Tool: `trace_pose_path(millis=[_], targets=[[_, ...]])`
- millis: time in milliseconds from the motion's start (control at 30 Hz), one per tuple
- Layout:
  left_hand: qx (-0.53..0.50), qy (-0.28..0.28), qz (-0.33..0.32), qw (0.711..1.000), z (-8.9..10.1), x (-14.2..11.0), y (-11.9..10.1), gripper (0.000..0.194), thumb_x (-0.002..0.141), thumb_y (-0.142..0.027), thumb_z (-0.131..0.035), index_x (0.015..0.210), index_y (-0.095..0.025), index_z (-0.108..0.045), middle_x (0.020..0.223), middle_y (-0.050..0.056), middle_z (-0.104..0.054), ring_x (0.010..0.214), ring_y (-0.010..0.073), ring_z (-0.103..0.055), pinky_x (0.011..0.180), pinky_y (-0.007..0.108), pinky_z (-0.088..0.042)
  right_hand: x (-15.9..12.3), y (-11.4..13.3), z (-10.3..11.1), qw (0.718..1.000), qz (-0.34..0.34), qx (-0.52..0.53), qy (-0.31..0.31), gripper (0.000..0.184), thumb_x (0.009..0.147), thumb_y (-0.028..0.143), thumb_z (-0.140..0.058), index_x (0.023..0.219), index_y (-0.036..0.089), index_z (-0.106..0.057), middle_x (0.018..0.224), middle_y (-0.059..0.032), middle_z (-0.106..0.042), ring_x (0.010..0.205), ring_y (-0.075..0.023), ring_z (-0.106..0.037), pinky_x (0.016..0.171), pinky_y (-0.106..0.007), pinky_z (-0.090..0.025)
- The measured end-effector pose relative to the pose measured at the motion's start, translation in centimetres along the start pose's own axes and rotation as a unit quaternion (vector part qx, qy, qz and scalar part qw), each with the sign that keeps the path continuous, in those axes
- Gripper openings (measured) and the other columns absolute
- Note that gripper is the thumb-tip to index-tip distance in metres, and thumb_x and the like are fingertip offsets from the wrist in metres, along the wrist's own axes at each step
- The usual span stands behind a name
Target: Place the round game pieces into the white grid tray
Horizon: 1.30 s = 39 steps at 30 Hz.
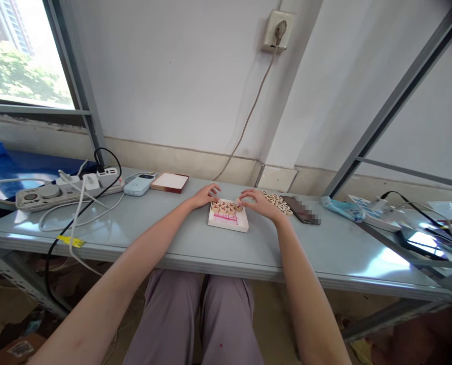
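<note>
A small white box (228, 221) with pink print lies on the grey table (173, 238) in front of me. Several round wooden pieces (226, 206) with red marks sit in a row in its far part. My left hand (205, 195) rests at the box's far left corner, fingers spread and curled near the pieces. My right hand (258, 202) is at the box's right side, its fingertips pinched on a wooden piece at the end of the row. A loose heap of more wooden pieces (277, 200) lies just right of my right hand.
A dark phone (300, 209) lies right of the heap. A red-rimmed box lid (170, 182), a pale blue device (139, 183) and a power strip (59, 190) with cables sit at left. More cables and devices (381, 210) crowd the right. A wall socket (278, 31) hangs above.
</note>
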<state>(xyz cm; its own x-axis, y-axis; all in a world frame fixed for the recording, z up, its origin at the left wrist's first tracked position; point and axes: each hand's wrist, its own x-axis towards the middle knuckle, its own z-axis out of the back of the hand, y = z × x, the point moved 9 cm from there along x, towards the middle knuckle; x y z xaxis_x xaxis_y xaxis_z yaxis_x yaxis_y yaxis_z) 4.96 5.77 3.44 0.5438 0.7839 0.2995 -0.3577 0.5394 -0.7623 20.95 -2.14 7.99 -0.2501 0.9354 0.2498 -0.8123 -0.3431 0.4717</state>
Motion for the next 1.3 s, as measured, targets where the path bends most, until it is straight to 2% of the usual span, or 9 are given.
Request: trace_pose_path(millis=[167,400,667,767,867,933,1033,1200,1300], targets=[[0.025,0.034,-0.012,0.999,-0.5,0.3,-0.1,0.025,0.072,-0.032,-0.055,0.088,-0.015,-0.066,0.098,0.006,-0.064,0.088,0.0177,-0.055,0.082,0.029,-0.043,0.1,-0.8,-2.2,0.994,-0.004,-0.051,0.101,0.031,0.065,0.053,-0.063,0.074,0.022,-0.064,0.106,-0.0034,-0.057,0.108,-0.023,-0.044,0.092,-0.032,-0.031],[0.02,0.044,-0.022,0.999,-0.8,0.7,0.4,0.028,0.071,-0.032,-0.057,0.09,-0.015,-0.067,0.096,0.006,-0.067,0.087,0.0183,-0.057,0.08,0.029,-0.043,0.2,-0.3,-1.3,0.995,0.003,-0.09,0.045,0.033,0.062,0.049,-0.067,0.081,0.022,-0.063,0.099,-0.0037,-0.056,0.103,-0.0233,-0.045,0.088,-0.032,-0.032],[0.02,0.045,-0.028,0.998,-0.7,0.6,0.3,0.029,0.071,-0.034,-0.057,0.091,-0.015,-0.068,0.096,0.007,-0.067,0.089,0.0195,-0.058,0.082,0.03,-0.043,0.0,0.0,-1.6,0.997,0.001,-0.034,0.066,0.027,0.065,0.047,-0.063,0.069,0.02,-0.062,0.086,-0.0021,-0.059,0.084,-0.0184,-0.051,0.073,-0.027,-0.037],[0.022,0.041,-0.021,0.999,-0.7,0.6,0.3,0.028,0.072,-0.033,-0.057,0.09,-0.015,-0.067,0.095,0.007,-0.067,0.086,0.0189,-0.058,0.08,0.03,-0.044,0.2,0.1,-0.6,1.0,0.013,-0.007,0.027,0.03,0.073,0.048,-0.053,0.074,0.019,-0.06,0.083,-0.003,-0.061,0.079,-0.0171,-0.052,0.071,-0.027,-0.039],[0.029,0.034,-0.013,0.999,-0.5,0.5,0.3,0.026,0.071,-0.032,-0.058,0.089,-0.015,-0.067,0.095,0.005,-0.067,0.086,0.018,-0.057,0.079,0.029,-0.044,0.2,-2.0,1.4,0.992,-0.058,-0.072,-0.088,0.031,0.08,0.045,-0.043,0.088,0.018,-0.058,0.092,-0.0065,-0.062,0.086,-0.0201,-0.053,0.077,-0.034,-0.04],[0.034,0.03,-0.016,0.999,-0.4,0.5,0.3,0.025,0.07,-0.031,-0.059,0.087,-0.015,-0.068,0.094,0.005,-0.067,0.085,0.0174,-0.057,0.079,0.029,-0.044,-0.3,-3.9,2.2,0.963,-0.14,-0.18,-0.144,0.031,0.083,0.039,-0.041,0.1,0.018,-0.056,0.108,-0.0115,-0.058,0.102,-0.0262,-0.048,0.089,-0.047,-0.034],[0.041,0.021,-0.021,0.999,-0.1,0.5,0.3,0.023,0.069,-0.032,-0.061,0.084,-0.016,-0.069,0.092,0.004,-0.067,0.085,0.0171,-0.057,0.079,0.028,-0.044,-0.8,-6.4,1.2,0.921,-0.211,-0.306,-0.121,0.036,0.084,0.026,-0.037,0.114,0.012,-0.051,0.127,-0.0188,-0.045,0.121,-0.0327,-0.032,0.096,-0.065,-0.013],[0.046,0.005,-0.007,0.999,0.2,0.5,0.6,0.022,0.067,-0.032,-0.063,0.082,-0.016,-0.07,0.09,0.005,-0.068,0.082,0.0172,-0.057,0.075,0.027,-0.044,-0.6,-8.1,-0.7,0.916,-0.214,-0.335,-0.058,0.042,0.087,0.02,-0.028,0.126,0.013,-0.042,0.143,-0.0149,-0.028,0.132,-0.0294,-0.016,0.094,-0.072,-0.004],[0.051,-0.009,-0.003,0.999,0.4,0.5,0.6,0.022,0.067,-0.032,-0.063,0.08,-0.016,-0.07,0.086,0.005,-0.068,0.079,0.017,-0.057,0.073,0.027,-0.044,-0.2,-7.3,-1.0,0.916,-0.182,-0.355,-0.045,0.039,0.088,0.021,-0.029,0.123,0.014,-0.046,0.138,-0.0148,-0.037,0.131,-0.0291,-0.021,0.095,-0.071,-0.003]])
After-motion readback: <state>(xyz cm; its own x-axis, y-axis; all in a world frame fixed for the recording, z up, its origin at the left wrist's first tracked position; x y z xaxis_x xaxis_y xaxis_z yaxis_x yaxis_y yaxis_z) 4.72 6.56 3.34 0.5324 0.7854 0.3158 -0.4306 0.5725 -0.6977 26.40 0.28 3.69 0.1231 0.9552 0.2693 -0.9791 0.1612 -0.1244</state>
